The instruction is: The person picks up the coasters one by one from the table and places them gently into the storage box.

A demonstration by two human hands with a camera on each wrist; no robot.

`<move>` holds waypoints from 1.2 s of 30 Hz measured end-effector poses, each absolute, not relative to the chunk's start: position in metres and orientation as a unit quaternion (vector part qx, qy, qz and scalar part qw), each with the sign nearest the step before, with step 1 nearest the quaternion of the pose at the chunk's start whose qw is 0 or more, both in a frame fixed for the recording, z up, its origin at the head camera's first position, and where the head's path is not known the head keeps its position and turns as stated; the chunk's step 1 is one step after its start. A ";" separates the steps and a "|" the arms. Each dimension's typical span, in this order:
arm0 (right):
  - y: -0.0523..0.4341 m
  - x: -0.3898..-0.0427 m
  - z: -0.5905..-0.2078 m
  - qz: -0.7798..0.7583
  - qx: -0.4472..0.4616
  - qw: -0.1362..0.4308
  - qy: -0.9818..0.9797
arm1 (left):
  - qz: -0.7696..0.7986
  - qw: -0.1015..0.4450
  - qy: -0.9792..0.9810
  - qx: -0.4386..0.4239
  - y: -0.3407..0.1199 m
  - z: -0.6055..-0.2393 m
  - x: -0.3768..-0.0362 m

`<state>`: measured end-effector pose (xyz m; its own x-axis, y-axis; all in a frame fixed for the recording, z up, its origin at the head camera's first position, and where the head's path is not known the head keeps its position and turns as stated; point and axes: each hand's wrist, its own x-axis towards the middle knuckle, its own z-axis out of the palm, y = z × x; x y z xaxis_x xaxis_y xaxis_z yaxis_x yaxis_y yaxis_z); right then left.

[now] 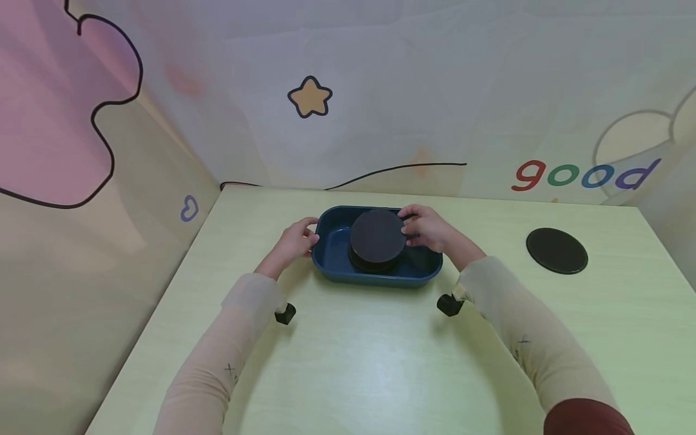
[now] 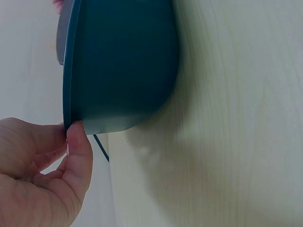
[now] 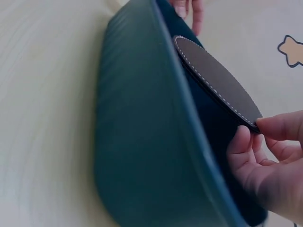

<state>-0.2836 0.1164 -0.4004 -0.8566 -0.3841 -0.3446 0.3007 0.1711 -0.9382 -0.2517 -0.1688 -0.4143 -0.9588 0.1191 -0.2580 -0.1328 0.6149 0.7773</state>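
Head view: dark round stitched-edge coaster point(image 1: 377, 234) tops a stack inside blue tub point(image 1: 331, 266), mid bench point(image 1: 348, 362). R hand point(image 1: 429, 228) fingers pinch its rim; L hand point(image 1: 296, 240) fingers clamp tub's edge. 2nd coaster point(image 1: 557, 250) lies well apart on the right. Wall reads "good" point(image 1: 586, 174).

Pale yellow-green wood-grain counter point(image 1: 353, 362), seen from the head camera. Directly on it: a dark blue rectangular plastic tub point(image 1: 375, 275) near centre, toward 12 o'clock; a flat black round mat point(image 1: 557, 250) at 2 o'clock, well apart from the tub.
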 end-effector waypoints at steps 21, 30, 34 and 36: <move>0.103 -0.288 -0.426 -0.597 0.030 0.269 0.755 | 0.444 0.149 0.884 -0.008 -0.167 -0.414 -0.251; 0.096 -0.288 -0.433 -0.550 0.048 0.241 0.798 | 0.443 0.145 0.885 -0.008 -0.169 -0.415 -0.252; 0.094 -0.287 -0.433 -0.509 0.051 0.217 0.831 | 0.443 0.144 0.885 -0.007 -0.169 -0.416 -0.252; 0.095 -0.287 -0.430 -0.491 0.047 0.203 0.846 | 0.444 0.145 0.884 -0.009 -0.169 -0.415 -0.251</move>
<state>-0.2868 0.0945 -0.4303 -0.9136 -0.1195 -0.3887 0.2783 0.5132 -0.8119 -0.2514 -0.1687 -0.4152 -0.9578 0.1125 -0.2644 -0.1446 0.6064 0.7819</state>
